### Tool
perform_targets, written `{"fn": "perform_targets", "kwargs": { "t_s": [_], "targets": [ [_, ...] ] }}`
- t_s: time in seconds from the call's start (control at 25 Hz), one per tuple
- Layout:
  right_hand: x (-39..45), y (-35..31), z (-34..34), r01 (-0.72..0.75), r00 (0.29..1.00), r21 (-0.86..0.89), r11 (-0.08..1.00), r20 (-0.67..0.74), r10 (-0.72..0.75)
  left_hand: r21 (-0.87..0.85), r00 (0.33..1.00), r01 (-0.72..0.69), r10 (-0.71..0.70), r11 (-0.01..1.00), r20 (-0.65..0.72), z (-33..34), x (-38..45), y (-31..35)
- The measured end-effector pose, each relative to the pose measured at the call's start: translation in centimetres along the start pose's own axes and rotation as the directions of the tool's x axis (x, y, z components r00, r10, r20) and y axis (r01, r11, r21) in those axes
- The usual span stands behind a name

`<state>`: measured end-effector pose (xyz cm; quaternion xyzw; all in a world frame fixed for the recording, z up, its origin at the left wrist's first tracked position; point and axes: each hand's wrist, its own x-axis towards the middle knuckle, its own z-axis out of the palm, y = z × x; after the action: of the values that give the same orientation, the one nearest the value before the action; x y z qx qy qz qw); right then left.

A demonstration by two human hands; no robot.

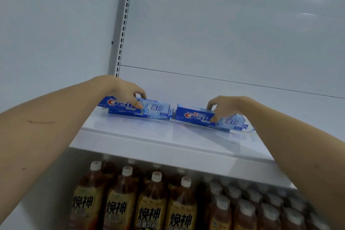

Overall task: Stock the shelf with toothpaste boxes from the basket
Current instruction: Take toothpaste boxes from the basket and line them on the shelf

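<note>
The shelf looks like smooth white painted metal, glossy enough to mirror the toothpaste boxes, which are shiny printed cardboard. The bottles below look like clear plastic with glossy labels and matt white caps.

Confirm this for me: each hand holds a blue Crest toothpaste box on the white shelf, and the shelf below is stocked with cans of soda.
One detail is wrong. The head view shows bottles of a brown drink with white caps on the shelf below, not cans of soda. The rest stands: the left hand grips a blue Crest toothpaste box and the right hand grips another box on the white shelf.
</note>
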<state>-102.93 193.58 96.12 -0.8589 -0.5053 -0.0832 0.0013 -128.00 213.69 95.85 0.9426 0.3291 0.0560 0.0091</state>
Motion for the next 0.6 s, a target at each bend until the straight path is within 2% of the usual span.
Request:
{"fn": "perform_targets", "kwargs": {
  "t_s": [0.16, 0.32, 0.44, 0.6],
  "targets": [
    [2.7, -0.6, 1.4, 0.006, 0.999, -0.116, 0.993, 0.054, 0.000, -0.111, 0.996, -0.009, 0.019, 0.994, 0.092, 0.7, 2.0, -1.1],
    [3.3, -0.1, 1.5, -0.001, 0.998, 0.002, 1.000, 0.070, 0.000, -0.244, 0.997, -0.036, 0.051, 0.969, 0.056, 0.2, 1.7, -0.6],
    [2.7, 0.1, 1.6, -0.006, 1.000, 0.082, 0.997, 0.001, 0.006, -0.215, 1.000, -0.025, 0.027, 0.976, 0.011, 0.4, 1.4, 0.2],
    [1.1, 0.0, 1.4, 0.022, 0.997, 0.035, 0.999, -0.077, -0.019, -0.177, 0.999, -0.027, 0.021, 0.984, -0.034, 0.2, 0.0, 1.9]
  ]
}}
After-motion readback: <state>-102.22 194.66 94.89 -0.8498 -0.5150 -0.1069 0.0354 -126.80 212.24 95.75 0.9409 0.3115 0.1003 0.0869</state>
